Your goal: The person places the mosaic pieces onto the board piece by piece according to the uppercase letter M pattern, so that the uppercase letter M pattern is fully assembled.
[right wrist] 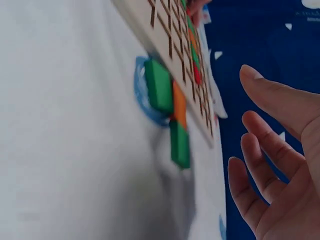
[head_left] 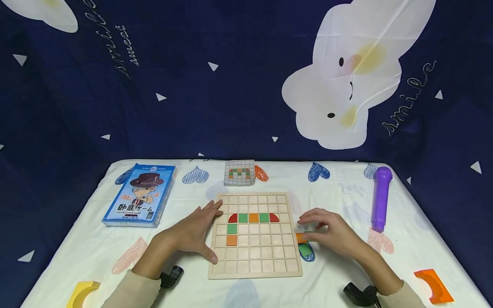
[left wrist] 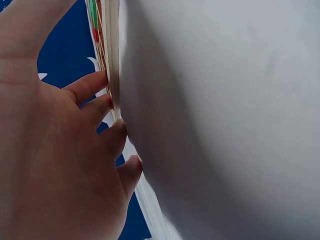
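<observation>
Three loose blocks (right wrist: 179,106), likely light and stiff, best pinched by opposite sides, lie at three o'clock of the board (head_left: 255,266); right hand (head_left: 335,234), fingers parted, holds nothing; left hand (head_left: 186,233), fingers spread, touches the nine-o'clock edge.

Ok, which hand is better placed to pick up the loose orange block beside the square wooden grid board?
Probably the right hand: it is open beside the orange block, by the right edge of the wooden board. The left hand is across the board, at the opposite edge.
</observation>
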`<state>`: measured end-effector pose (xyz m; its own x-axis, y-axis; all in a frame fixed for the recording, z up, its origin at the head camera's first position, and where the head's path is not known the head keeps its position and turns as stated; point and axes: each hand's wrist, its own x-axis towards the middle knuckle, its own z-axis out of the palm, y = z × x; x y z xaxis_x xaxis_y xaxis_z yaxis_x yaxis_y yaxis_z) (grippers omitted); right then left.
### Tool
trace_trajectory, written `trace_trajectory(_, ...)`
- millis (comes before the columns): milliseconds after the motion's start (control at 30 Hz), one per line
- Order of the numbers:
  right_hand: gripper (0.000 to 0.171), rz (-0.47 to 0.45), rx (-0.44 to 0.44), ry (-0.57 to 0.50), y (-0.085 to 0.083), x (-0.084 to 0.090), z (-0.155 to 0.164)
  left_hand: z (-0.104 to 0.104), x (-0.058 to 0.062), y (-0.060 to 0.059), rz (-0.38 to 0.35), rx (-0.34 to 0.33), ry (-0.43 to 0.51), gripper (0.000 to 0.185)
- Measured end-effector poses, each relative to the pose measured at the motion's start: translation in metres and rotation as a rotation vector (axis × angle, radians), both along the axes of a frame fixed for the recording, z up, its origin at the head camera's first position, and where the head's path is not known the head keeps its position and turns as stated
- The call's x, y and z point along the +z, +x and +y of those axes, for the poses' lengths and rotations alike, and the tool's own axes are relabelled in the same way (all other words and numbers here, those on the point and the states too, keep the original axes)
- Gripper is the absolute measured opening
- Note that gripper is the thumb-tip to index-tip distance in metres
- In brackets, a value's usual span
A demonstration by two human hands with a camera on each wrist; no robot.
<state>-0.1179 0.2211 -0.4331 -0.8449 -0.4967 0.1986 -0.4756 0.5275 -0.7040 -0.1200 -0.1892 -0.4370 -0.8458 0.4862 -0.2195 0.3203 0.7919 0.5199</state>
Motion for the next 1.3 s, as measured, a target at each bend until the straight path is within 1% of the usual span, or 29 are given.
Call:
trace_trajectory(133,0.033,0.011,-0.012,-0.004,0.002,-0.007,0.010,-0.001,0.001,0.000,0.002,-0.005,0.001,0.133)
trace_trajectory(333,0.035,-0.051,-0.036,0.013,0.004,-0.015,0.021,-0.001,0.002,0.000,0.001,-0.008,-0.001,0.133)
trace_trajectory(600,0.036,-0.078,-0.051,0.036,0.002,-0.021,0.024,-0.002,0.002,0.000,0.004,-0.021,0.009,0.132)
trace_trajectory(833,0.036,-0.116,-0.081,0.079,0.003,-0.027,0.025,-0.001,0.001,0.001,-0.003,-0.002,-0.004,0.133)
trace_trajectory(1033,0.034,-0.152,-0.095,0.111,0.004,-0.029,0.024,-0.002,0.002,0.001,0.000,-0.021,0.008,0.131)
trace_trajectory(1167,0.031,-0.143,-0.097,0.099,0.004,-0.029,0.025,-0.002,0.001,0.001,0.004,-0.022,0.004,0.131)
trace_trajectory(1300,0.027,-0.108,-0.086,0.083,0.004,-0.027,0.025,-0.002,0.001,0.000,-0.001,-0.011,-0.015,0.132)
